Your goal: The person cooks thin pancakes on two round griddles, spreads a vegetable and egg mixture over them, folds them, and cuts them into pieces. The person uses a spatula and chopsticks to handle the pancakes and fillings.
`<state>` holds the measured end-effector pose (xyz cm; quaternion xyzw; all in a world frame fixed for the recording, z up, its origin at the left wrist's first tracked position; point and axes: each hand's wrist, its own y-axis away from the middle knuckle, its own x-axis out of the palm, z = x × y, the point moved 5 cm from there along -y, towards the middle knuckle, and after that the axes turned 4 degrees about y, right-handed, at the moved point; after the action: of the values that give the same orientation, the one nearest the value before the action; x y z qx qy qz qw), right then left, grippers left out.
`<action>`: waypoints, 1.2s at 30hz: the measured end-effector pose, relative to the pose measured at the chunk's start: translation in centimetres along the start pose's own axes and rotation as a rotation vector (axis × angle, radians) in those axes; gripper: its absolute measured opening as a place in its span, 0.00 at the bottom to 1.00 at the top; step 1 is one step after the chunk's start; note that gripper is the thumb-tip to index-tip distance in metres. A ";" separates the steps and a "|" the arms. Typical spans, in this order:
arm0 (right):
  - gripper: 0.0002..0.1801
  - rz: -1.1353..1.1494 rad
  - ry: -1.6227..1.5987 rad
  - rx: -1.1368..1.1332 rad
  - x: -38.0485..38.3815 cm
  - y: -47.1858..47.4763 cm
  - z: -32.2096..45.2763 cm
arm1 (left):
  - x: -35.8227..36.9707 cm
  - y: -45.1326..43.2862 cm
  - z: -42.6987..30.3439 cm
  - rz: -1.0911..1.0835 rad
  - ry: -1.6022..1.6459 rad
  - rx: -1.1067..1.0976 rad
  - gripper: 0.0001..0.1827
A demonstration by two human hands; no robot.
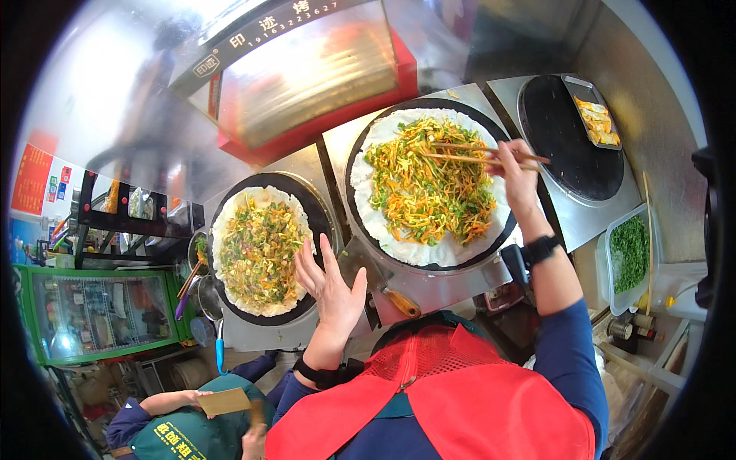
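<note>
My right hand (514, 172) grips a pair of wooden chopsticks (460, 152), whose tips reach into shredded vegetables (425, 195) piled on a large pale flatbread (376, 146). That flatbread lies on the middle round black griddle (356, 204). With fingers spread, my left hand (332, 287) is at the right edge of a smaller flatbread (227, 221) topped with chopped vegetables (261, 250); whether it touches the edge I cannot tell. The left round griddle (319, 213) carries this one. Between the griddles rests a scraper with a wide metal blade (365, 264) and a wooden handle (402, 303).
A third griddle (552, 138) at the right bears a metal tray (575, 86) with golden folded food pieces (598, 121). Chopped greens (629, 253) fill a plastic tub. Behind the griddles stands a red-based glass case (310, 75). Strainers (210, 296) hang at left, near a co-worker (198, 420) holding a scraper (224, 401).
</note>
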<state>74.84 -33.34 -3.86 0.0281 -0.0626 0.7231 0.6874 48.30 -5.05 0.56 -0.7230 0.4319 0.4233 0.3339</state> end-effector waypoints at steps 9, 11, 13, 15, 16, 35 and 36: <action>0.10 -0.257 0.072 -0.074 3.1 -1.9 0.0 | -0.7 0.9 0.9 -0.020 0.030 -0.019 0.50; 0.10 -0.150 0.000 -0.043 4.5 -1.3 -0.2 | -0.7 0.9 1.0 -0.013 0.033 -0.025 0.50; 0.10 0.007 -0.104 -0.088 6.2 -0.6 0.0 | -0.7 0.8 0.9 -0.005 0.044 -0.025 0.49; 0.09 -0.086 -0.007 -0.133 6.3 0.2 0.3 | -0.9 0.8 0.7 -0.025 0.048 0.005 0.49; 0.10 -0.169 0.002 -0.098 6.1 0.7 0.2 | -1.0 0.8 0.6 -0.056 0.057 0.013 0.49; 0.10 -0.026 -0.133 -0.102 7.8 1.3 -0.3 | -0.1 1.1 0.0 -0.011 0.039 0.072 0.49; 0.10 -0.119 -0.085 -0.081 6.9 0.7 -0.5 | -0.1 1.1 0.1 -0.004 0.050 0.046 0.49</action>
<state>73.75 -26.44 -3.51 0.0345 -0.1190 0.6760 0.7264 47.28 -5.39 0.46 -0.7263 0.4483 0.3944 0.3404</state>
